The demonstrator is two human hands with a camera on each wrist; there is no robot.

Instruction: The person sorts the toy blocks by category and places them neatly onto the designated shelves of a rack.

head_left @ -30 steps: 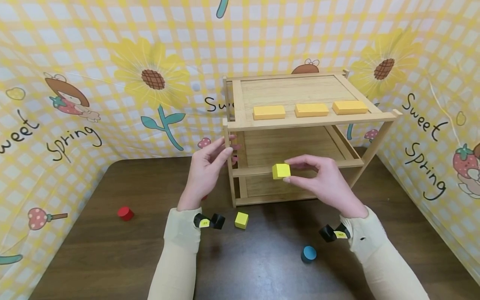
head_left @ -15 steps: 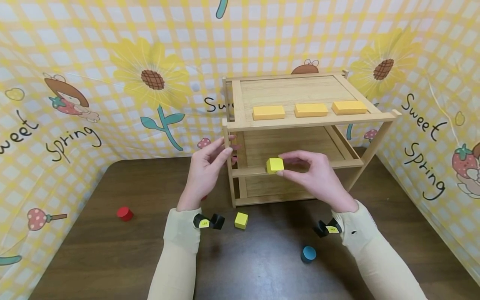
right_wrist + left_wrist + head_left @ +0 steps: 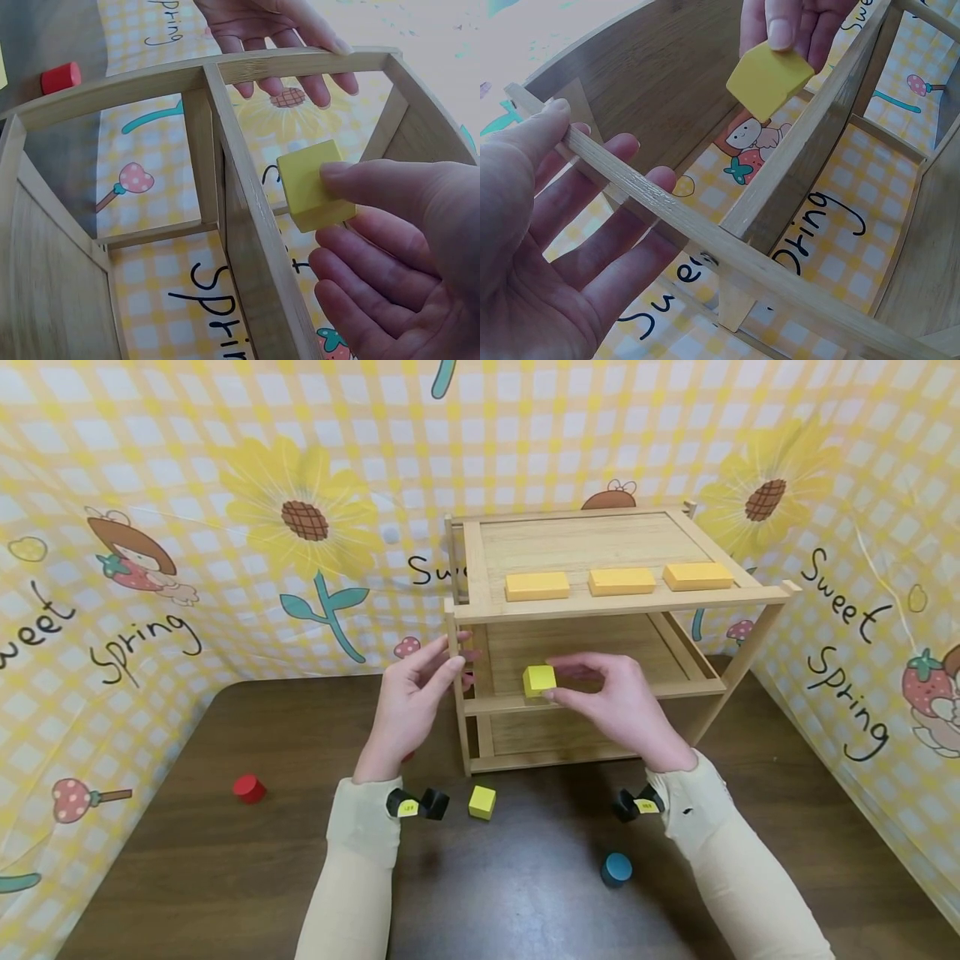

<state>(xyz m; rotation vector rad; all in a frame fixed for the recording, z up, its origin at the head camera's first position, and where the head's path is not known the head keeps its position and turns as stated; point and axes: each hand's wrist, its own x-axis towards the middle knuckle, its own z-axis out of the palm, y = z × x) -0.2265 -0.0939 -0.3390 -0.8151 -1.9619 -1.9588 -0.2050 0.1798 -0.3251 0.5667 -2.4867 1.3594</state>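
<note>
My right hand (image 3: 615, 697) pinches a yellow cube (image 3: 539, 681) between thumb and fingers. In the head view the cube overlaps the front of the middle board of a wooden shelf rack (image 3: 622, 602). The right wrist view shows the cube (image 3: 311, 184) beside that board's edge, under the top board. My left hand (image 3: 411, 710) holds the rack's front left post (image 3: 637, 191), thumb on the front and fingers reaching behind it. A second yellow cube (image 3: 482, 802) lies on the table before the rack.
Three orange-yellow blocks (image 3: 537, 586) lie in a row along the top board's front. A blue cylinder (image 3: 617, 869) stands at the table's front right, a red cylinder (image 3: 250, 788) at the left. Another red piece (image 3: 408, 755) is mostly hidden behind my left wrist. A patterned cloth (image 3: 225, 610) surrounds the table.
My right hand has moved left and forward with the yellow cube, in toward the middle board. My left hand stays on the post.
</note>
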